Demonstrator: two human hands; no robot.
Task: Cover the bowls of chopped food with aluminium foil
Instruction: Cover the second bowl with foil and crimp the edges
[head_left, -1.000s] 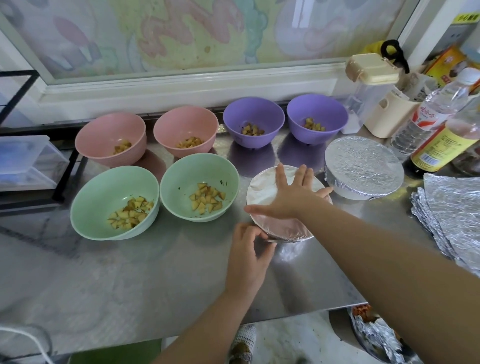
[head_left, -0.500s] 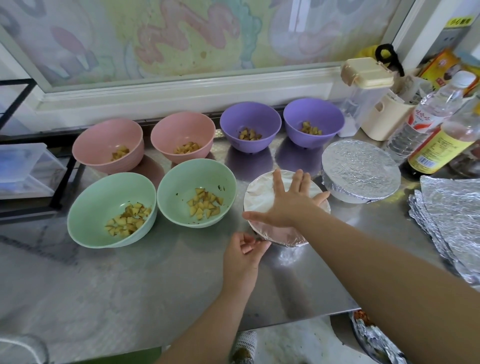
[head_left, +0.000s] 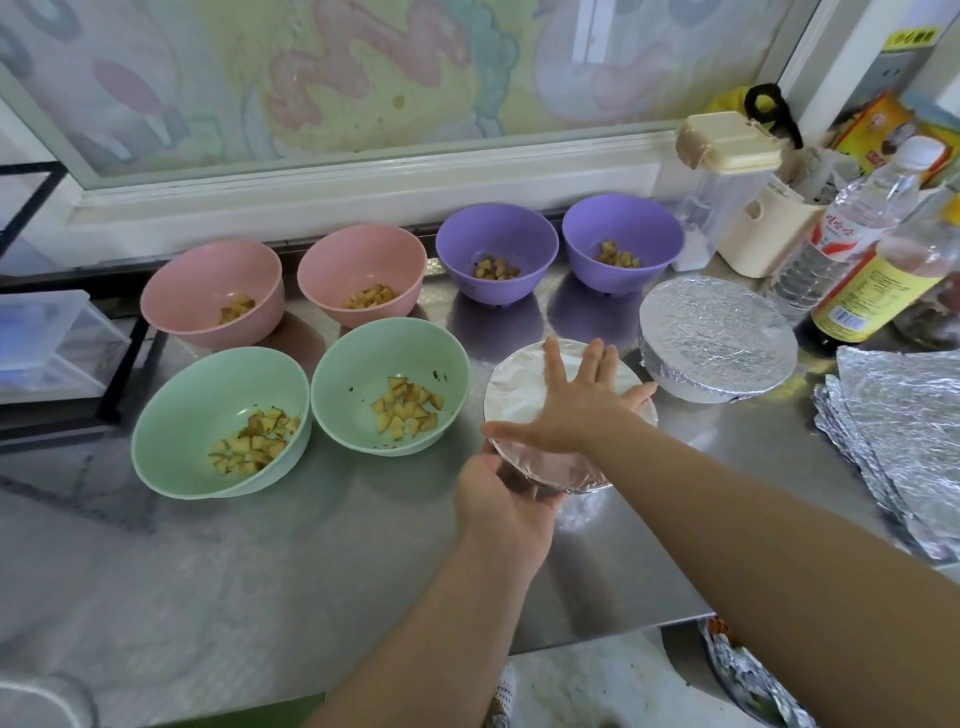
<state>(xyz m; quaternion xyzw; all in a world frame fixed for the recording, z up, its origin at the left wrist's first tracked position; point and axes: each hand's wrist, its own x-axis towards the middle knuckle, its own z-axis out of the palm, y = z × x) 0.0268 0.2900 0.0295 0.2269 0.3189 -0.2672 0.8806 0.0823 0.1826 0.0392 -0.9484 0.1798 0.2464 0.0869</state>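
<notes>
A foil-covered bowl (head_left: 519, 384) stands in the middle of the steel counter (head_left: 322, 545). My right hand (head_left: 571, 400) lies flat on its foil top with fingers spread. My left hand (head_left: 506, 501) cups the bowl's near side, fingers curled against the foil wrapped under the rim. A second foil-covered bowl (head_left: 719, 345) sits to the right. Several uncovered bowls hold chopped food: two green (head_left: 218, 421) (head_left: 389, 384), two pink (head_left: 213, 293) (head_left: 363, 275), two purple (head_left: 496, 252) (head_left: 623, 239). A stack of foil sheets (head_left: 904, 441) lies at the right edge.
Bottles (head_left: 872, 280), a lidded clear container (head_left: 727, 171) and a cream holder (head_left: 763, 239) crowd the back right corner. A clear plastic box (head_left: 47, 343) sits on a black rack at the left. A window sill runs behind the bowls. Crumpled foil (head_left: 748, 675) lies below the counter's front edge.
My left hand has moved up from the counter to the near side of the bowl and now curls around its foil edge. My right hand stays flat on top.
</notes>
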